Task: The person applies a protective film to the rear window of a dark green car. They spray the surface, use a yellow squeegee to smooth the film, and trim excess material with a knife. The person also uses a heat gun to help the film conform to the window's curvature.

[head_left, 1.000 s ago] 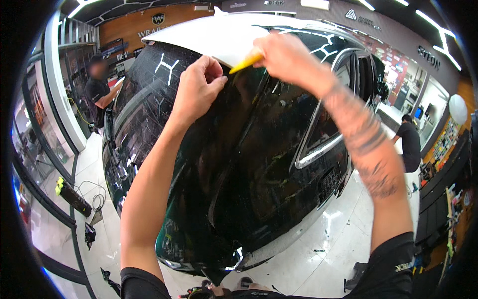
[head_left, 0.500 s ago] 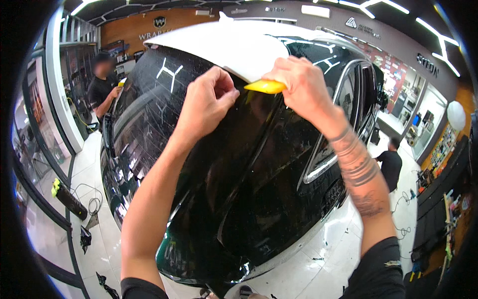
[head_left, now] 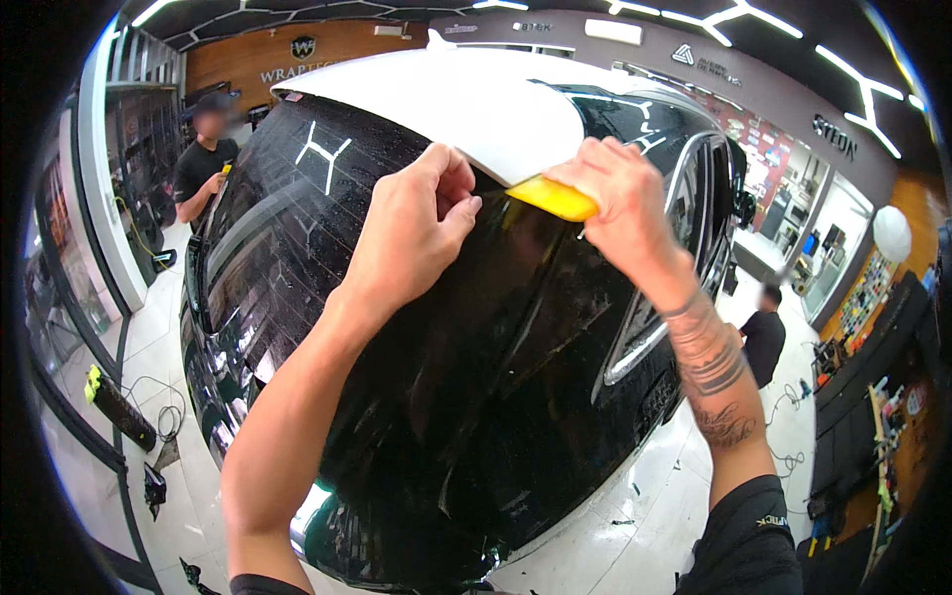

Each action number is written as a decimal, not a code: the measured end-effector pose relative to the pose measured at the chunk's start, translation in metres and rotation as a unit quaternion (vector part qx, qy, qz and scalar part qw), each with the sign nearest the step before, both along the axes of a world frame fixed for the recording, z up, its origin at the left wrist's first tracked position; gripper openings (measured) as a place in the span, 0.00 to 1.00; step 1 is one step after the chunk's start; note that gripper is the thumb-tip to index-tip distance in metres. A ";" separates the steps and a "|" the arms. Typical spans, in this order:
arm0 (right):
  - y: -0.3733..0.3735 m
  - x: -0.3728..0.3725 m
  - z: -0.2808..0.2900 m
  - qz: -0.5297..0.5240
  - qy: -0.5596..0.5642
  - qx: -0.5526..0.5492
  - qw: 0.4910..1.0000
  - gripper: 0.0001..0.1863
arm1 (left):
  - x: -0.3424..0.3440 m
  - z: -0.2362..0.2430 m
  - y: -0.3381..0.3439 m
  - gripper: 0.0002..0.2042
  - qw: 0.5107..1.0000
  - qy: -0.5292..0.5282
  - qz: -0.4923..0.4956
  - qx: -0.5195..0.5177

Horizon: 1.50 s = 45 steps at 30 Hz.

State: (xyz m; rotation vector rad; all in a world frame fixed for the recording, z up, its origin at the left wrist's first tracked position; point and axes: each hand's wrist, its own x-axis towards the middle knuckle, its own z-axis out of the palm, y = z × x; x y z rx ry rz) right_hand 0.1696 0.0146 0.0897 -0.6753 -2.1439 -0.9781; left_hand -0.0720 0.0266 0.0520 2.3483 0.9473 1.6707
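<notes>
Yellow squeegee (head_left: 555,199) is in the right hand (head_left: 625,203), at the lower corner of the white roof section (head_left: 466,94) on a dark car body (head_left: 476,347). Fingers on that side clamped on it, thumb along the near side. Blade sticks out toward the left; its pointed end sits right at the roof corner. Can't confirm actual contact pressure from this angle.

Left hand (head_left: 402,233) is just left of the blade tip, beside the white lower edge. Fingers curled, thumb tip near them; can't tell whether they pinch anything thin. Both arms reach forward over the dark panel, black sleeve (head_left: 749,540) on the right one.

Around it: droplet-speckled rear window (head_left: 307,223) to the left, with ceiling lights reflecting in it. Bright-trimmed side window (head_left: 645,327) to the right. Shark-fin antenna (head_left: 436,41) on top of the roof.

Shop: co-worker (head_left: 203,164) stands at the car's far left side, small yellow tool (head_left: 226,170) in hand. Second person (head_left: 764,342), dark top, low down at right beyond the car. White tile floor (head_left: 605,545); black cylinder with lime end (head_left: 124,412) lies on it at left, loose cable (head_left: 171,421) next to it.
</notes>
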 end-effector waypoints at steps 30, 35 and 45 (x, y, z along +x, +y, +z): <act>0.007 0.002 -0.021 0.012 0.036 0.030 0.999 0.18 | -0.024 0.078 0.100 0.38 0.708 0.409 0.076 0.571; 0.006 -0.019 0.031 -0.098 -0.088 -0.069 0.989 0.04 | -0.024 0.083 0.096 0.38 0.708 0.428 0.065 0.558; -0.029 0.028 -0.008 0.013 0.058 -0.057 0.997 0.19 | -0.024 0.079 0.102 0.35 0.721 0.395 0.080 0.564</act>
